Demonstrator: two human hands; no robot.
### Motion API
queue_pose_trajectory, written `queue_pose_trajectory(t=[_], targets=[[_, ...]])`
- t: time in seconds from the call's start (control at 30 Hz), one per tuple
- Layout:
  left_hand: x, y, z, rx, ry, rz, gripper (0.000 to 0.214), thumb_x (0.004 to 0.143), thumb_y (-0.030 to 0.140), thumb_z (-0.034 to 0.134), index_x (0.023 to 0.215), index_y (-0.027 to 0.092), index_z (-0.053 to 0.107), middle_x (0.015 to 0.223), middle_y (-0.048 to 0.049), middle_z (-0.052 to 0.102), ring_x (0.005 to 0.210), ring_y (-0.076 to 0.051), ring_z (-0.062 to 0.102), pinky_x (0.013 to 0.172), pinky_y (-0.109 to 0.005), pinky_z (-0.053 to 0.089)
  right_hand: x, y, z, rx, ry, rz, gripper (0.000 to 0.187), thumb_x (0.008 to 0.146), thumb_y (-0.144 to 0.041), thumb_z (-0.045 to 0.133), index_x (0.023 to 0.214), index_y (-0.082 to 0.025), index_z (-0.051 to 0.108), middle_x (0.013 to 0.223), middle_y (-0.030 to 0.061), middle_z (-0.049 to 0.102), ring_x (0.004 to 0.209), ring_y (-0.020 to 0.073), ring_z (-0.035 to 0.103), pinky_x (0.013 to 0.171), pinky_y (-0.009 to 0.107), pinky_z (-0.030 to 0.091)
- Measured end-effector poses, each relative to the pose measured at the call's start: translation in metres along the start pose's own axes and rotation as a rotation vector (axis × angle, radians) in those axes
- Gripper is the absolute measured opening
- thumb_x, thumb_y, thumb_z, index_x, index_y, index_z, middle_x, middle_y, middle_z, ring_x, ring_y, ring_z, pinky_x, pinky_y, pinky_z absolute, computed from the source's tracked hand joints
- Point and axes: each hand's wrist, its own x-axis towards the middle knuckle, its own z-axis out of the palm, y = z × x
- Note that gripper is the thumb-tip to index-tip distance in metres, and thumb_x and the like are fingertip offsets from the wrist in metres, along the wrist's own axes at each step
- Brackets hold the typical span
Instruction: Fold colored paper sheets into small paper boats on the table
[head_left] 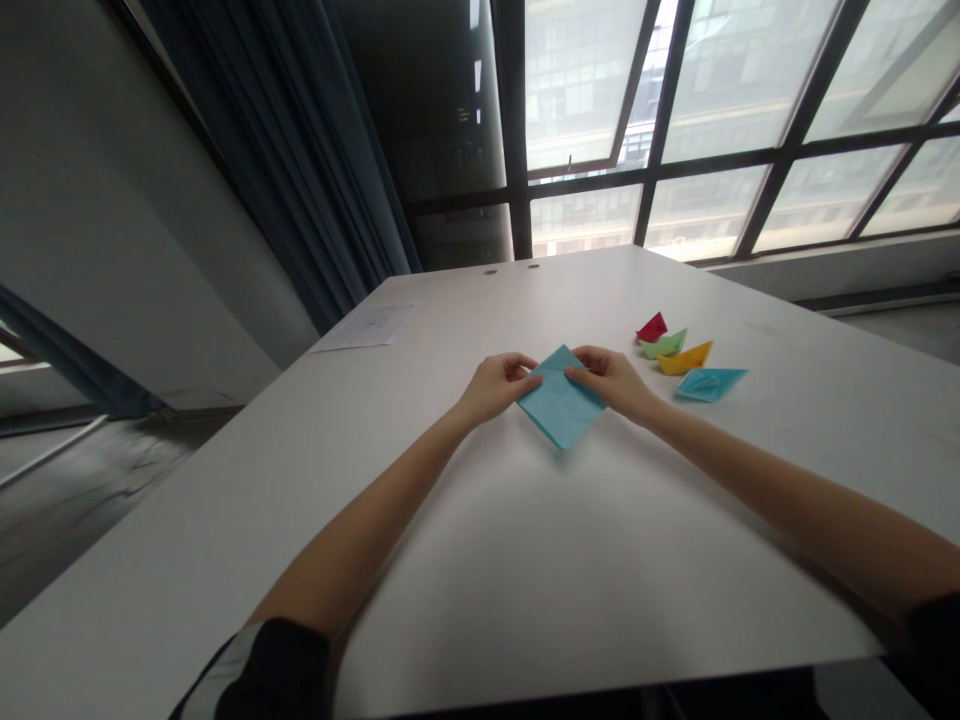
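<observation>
A folded light-blue paper square [561, 408] lies diamond-wise on the white table [525, 560], its far corner folded toward the middle. My left hand [496, 385] pinches the paper's left side with curled fingers. My right hand [611, 380] pinches its right side near the centre crease. Both thumbs press on the fold.
To the right of my hands sit finished paper boats in a row: red [652, 327], green [664, 344], yellow [685, 358] and blue [709, 383]. A white printed sheet [367, 327] lies at the table's far left. Dark curtains and large windows stand behind the table.
</observation>
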Motion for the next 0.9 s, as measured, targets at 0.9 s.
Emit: queue_pose_trajectory(t=[0.9], targets=[[-0.013,-0.019,0.007,0.934,-0.301,0.114,0.03,0.079,0.036,0.053,0.107,0.029,0.063,0.121,-0.0098,0.048,0.115,-0.03,0.038,0.091,-0.045,0.037,-0.002,0.021,-0.009,-0.726,-0.127,-0.286,0.025,0.075,-0.02,0.055,0.099,-0.02,0.06,0.101,0.007,0.063,0.09,0.02,0.056,0.078,0.036,0.044]])
